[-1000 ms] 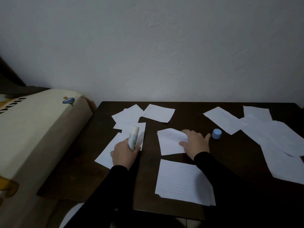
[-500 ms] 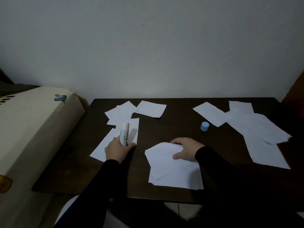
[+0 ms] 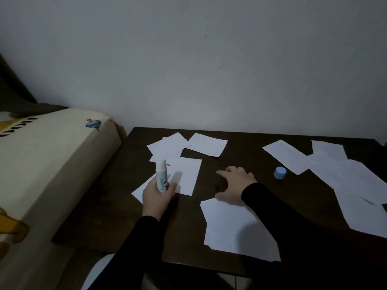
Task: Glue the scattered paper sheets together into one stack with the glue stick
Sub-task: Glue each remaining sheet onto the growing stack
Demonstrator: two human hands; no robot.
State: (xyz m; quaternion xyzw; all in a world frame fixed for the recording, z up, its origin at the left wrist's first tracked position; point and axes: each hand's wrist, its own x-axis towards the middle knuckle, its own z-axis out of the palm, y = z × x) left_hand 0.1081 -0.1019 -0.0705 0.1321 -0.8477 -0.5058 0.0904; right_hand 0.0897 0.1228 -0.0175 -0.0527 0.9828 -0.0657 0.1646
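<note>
Stack of lined sheets nearest, at six o'clock on the dark counter, one pile with edges fanned. Right hand hovers just past its far edge, fingers spread apart, gripping nothing; half a second ago it was laying a sheet onto that pile. Left hand at nine o'clock, fingers clamped round the one glue stick, held upright and uncapped over the left-hand papers, same as before. One blue cap stands at two o'clock, apart from everything. Loose sheets: about five at eleven o'clock, overlapping; another five or so at three o'clock, overlapping too, exact count hard to call. Cream bedding lies beside the counter at nine o'clock.
</note>
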